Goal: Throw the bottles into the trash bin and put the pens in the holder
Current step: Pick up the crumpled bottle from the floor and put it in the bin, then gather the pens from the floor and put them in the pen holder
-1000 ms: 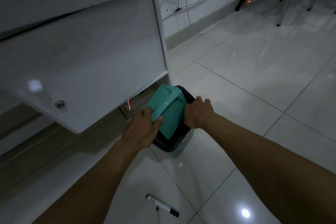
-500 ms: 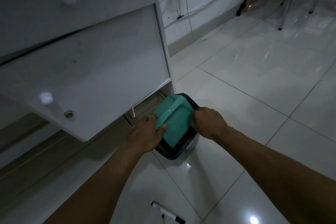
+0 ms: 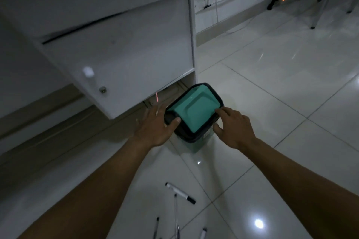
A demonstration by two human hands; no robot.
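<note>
Both hands are at the bin (image 3: 194, 139), which stands on the floor (image 3: 272, 87) just beside the corner of a white cabinet (image 3: 120, 60). The left hand (image 3: 155, 128) rests open against the black rim, thumb on top; the right hand (image 3: 233, 126) has fingertips on the green lid (image 3: 196, 110), its grip spread and clamped on nothing. No bottles show, so this looks like the bin step winding up. Pens (image 3: 180, 193) lie scattered on the glossy tiles nearer the person; next is probably picking them up. No holder is in view. The room is dim, with cables along the wall.
</note>
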